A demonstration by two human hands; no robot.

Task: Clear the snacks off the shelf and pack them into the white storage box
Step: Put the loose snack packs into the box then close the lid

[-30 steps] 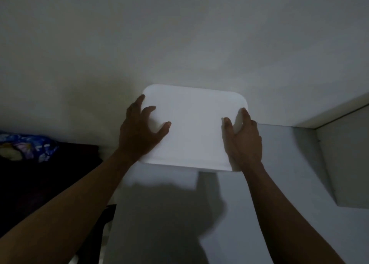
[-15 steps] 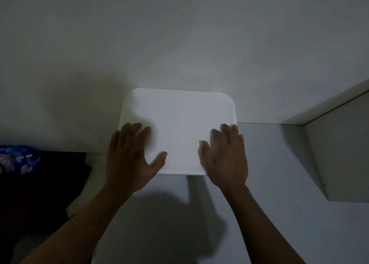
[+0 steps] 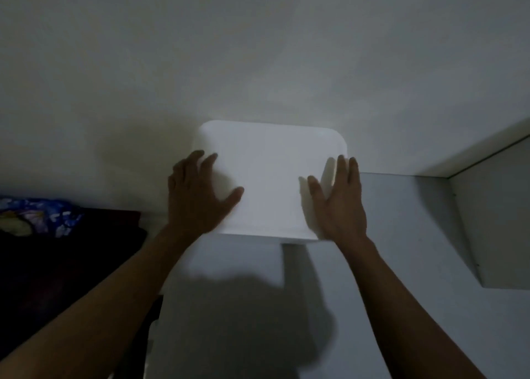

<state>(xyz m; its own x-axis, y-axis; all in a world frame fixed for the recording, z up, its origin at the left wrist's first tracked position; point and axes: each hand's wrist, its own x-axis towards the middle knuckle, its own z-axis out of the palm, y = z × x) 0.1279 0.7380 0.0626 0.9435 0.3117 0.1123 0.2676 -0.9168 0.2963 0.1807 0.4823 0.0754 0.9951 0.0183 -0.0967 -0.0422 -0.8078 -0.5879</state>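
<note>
Change: a second ago my fingers were curled round the two sides of the white rounded-corner plastic storage box (image 3: 269,178). Half a second ago both palms lay flat on the near edge of its lid. Then they slid out to the side edges. The box itself didn't seem to move and sat with its back against the pale plaster wall (image 3: 258,49), lid on.

Read: grip dropped, box set down and closed. No snacks were in view anywhere, so I'd guess packing was done or nearly so. I couldn't check the contents through the lid.

Left hand (image 3: 198,201): released, fingers (image 3: 210,160) straight and spread over the box's near left corner, thumb reaching in across the lid. It was motion-blurred, so I couldn't tell whether it was pressing.

Right hand (image 3: 338,203): also released, fingers (image 3: 341,163) straight along the box's right edge, thumb on the lid side. Nothing was held in either hand.

So the box lay between my two hands, under the palms, most of the lid bare between the thumbs.

Around it: the grey-white flat shelf top (image 3: 401,221) under and right of the box, a blue patterned fabric bundle (image 3: 37,215) well off to its left.
</note>
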